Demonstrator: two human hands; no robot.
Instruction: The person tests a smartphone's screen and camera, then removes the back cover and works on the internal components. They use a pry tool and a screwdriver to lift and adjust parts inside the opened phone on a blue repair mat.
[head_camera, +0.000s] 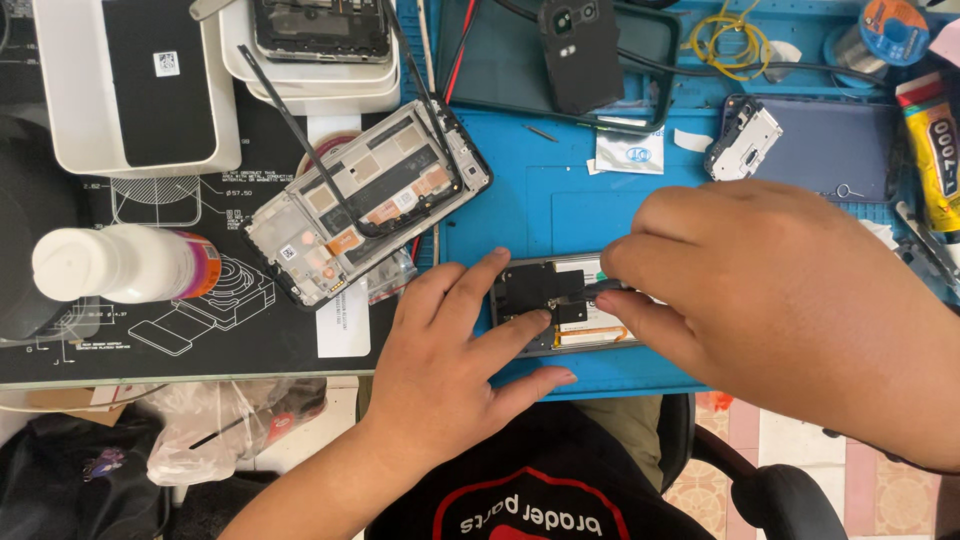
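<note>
An opened phone (560, 305) lies on the blue work mat (560, 200), its black inner cover and boards showing. My left hand (455, 345) rests flat on the phone's left end, fingers spread, pressing it down. My right hand (780, 290) covers the phone's right half and pinches a thin dark tool (600, 288), likely tweezers, whose tip touches the black part in the phone's middle.
A second stripped phone frame (365, 200) lies tilted on the dark mat with a black spudger across it. White trays (140, 90) stand at the back left, a white bottle (120, 262) lies left. A phone back cover (580, 55), glue tube (935, 150) and solder spool (893, 25) sit behind.
</note>
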